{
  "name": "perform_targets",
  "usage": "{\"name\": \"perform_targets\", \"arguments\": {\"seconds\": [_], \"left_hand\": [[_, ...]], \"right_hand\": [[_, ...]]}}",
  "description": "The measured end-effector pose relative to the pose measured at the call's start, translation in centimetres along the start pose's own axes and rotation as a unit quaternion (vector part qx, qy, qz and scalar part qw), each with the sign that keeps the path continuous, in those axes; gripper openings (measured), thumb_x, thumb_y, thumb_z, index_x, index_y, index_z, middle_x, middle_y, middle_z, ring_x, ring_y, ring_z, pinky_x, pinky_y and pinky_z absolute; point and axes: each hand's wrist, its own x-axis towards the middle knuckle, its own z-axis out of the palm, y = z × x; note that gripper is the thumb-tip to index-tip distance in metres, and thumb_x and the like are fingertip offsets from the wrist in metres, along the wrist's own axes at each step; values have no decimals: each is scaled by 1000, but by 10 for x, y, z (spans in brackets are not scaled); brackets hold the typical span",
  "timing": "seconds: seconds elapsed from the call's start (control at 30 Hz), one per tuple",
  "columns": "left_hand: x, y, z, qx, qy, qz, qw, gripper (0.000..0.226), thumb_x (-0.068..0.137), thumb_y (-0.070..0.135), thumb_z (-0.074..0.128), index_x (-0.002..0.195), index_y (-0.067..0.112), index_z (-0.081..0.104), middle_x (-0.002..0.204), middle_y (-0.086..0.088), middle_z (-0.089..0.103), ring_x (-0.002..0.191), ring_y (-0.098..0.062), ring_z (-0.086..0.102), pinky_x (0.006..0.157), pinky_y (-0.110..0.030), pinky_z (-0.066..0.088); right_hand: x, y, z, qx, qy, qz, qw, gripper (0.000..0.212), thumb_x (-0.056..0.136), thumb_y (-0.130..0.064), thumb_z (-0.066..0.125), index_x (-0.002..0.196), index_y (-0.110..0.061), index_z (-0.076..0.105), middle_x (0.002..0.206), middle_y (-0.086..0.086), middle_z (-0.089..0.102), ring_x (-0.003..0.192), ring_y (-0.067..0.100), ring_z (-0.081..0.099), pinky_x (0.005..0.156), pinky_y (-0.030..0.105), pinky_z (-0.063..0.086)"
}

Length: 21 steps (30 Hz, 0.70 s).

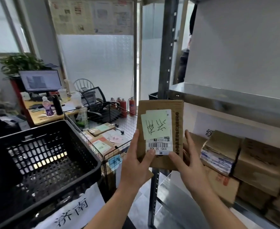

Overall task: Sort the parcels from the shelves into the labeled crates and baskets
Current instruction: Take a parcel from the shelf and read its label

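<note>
I hold a flat brown cardboard parcel [177, 111] upright in front of me, its pale green handwritten note and barcode label facing me upside down. My left hand [136, 164] grips its lower left edge with the thumb on the label. My right hand [187, 164] grips the lower right edge, thumb on the front. A black plastic crate [79, 142] with a white handwritten label stands empty at lower left. Behind it a wire basket [127, 123] holds several parcels. More brown parcels [259, 161] are stacked on the metal shelf [226, 96] at right.
A desk with a monitor [40, 80], bottles and an office chair stands at the back left. Red fire extinguishers [123, 107] stand on the floor by the doorway. The shelf's upright post [167, 52] rises just behind the parcel. A person stands partly hidden behind the shelf unit.
</note>
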Motion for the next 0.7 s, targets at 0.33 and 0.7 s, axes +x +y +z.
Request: {"name": "perform_targets", "arguments": {"seconds": [0.33,0.7], "left_hand": [[48,-12,-135,71,77,47,993,71,93,39,63,144,55,17,132,12,57,111,3,59,84,-13,52],[57,-58,-344,139,127,-54,981,52,95,32,61,136,57,40,133,17,57,117,-1,57,100,-30,48]], "right_hand": [[66,-27,124,-10,-64,-67,996,88,81,-48,74,147,-67,19,112,-45,59,104,-7,66,92,38,59],[110,-10,331,65,-196,-13,978,74,88,-33,79,144,-56,37,126,-7,69,107,14,71,96,43,57]]}}
